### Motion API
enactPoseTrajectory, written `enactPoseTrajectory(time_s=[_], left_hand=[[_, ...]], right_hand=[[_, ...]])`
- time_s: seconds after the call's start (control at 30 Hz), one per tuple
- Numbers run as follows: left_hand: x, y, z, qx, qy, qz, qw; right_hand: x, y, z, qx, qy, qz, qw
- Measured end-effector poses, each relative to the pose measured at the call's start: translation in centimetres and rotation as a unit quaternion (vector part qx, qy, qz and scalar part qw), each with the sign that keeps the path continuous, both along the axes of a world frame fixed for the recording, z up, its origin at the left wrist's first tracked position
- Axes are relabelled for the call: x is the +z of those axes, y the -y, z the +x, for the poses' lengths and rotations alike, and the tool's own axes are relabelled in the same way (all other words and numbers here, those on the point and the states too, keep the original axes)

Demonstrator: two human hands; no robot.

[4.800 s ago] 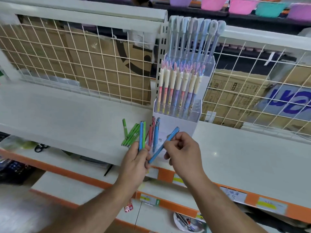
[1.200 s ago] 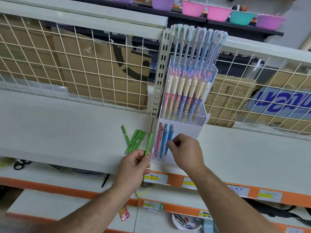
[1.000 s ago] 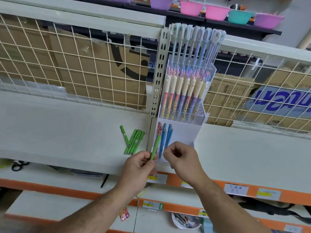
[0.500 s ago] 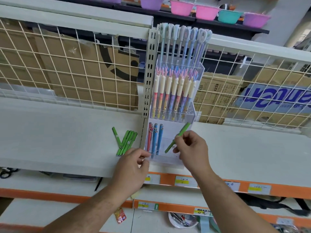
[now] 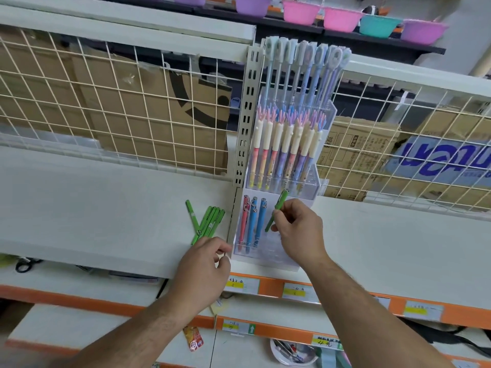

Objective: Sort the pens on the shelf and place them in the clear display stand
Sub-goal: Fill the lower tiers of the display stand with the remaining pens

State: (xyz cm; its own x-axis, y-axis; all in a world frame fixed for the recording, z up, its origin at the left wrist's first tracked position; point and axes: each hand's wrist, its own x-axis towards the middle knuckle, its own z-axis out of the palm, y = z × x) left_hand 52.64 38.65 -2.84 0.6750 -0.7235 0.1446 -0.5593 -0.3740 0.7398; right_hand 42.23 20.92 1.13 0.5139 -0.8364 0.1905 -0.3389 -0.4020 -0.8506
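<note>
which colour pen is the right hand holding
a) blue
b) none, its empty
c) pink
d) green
d: the right hand pinches a green pen, tilted, in front of the stand.

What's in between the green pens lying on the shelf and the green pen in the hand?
In the head view, pink pens and blue pens stand there, in the clear display stand's front row.
</note>
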Motion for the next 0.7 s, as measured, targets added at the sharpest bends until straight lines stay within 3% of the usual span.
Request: enactPoseTrajectory(time_s=[0.23,0.7], left_hand=[[-0.4,-0.1,0.0,0.002,-0.003,0.004,1.0],[-0.5,0.3,-0.5,0.003,-0.006,-0.005,1.0]], right_hand=[[-1.1,0.5,0.1,0.009,-0.098,-0.019,0.995],[-0.6,0.5,0.2,0.048,-0.179,-0.092,0.978]])
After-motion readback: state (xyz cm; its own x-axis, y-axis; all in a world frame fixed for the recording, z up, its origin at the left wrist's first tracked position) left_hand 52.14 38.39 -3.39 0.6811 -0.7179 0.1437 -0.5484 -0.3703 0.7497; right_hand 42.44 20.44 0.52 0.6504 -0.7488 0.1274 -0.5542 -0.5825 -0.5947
